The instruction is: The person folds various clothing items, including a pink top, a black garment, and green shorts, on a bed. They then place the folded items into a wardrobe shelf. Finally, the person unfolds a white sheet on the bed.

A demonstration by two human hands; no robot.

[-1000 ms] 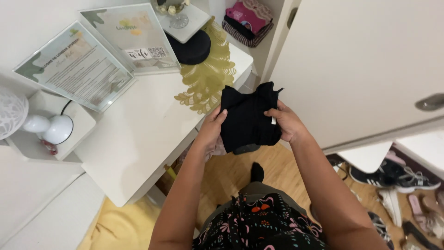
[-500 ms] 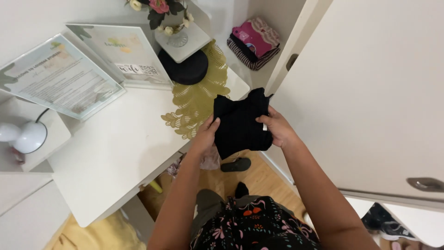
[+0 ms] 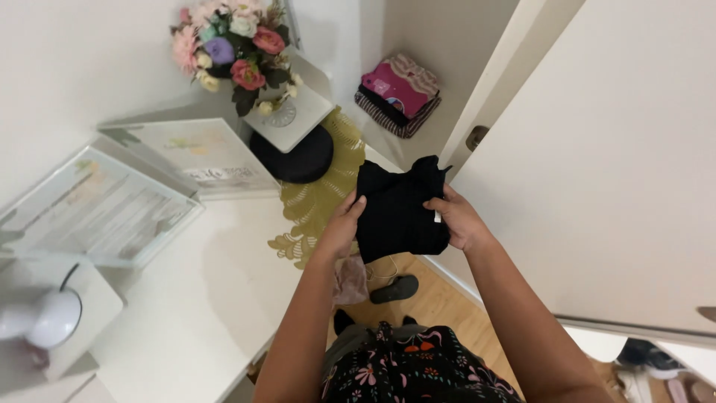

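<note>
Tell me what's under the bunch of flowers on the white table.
The flowers stand in a clear glass vase on a small white tray, which rests on a round black base. The leaves hide the stems and vase mouth.

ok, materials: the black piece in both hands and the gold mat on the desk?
Black piece: soft matte knit fabric by its look, faintly ribbed, folding limply between left hand and right hand. Gold mat: openwork lace pattern with a metallic sheen, likely vinyl or plastic; can't tell for sure.

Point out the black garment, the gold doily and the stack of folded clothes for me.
black garment [image 3: 399, 209], head view, middle of the cloth.
gold doily [image 3: 317, 205], head view, lacy centre.
stack of folded clothes [image 3: 399, 91], head view, pink top piece.
</note>
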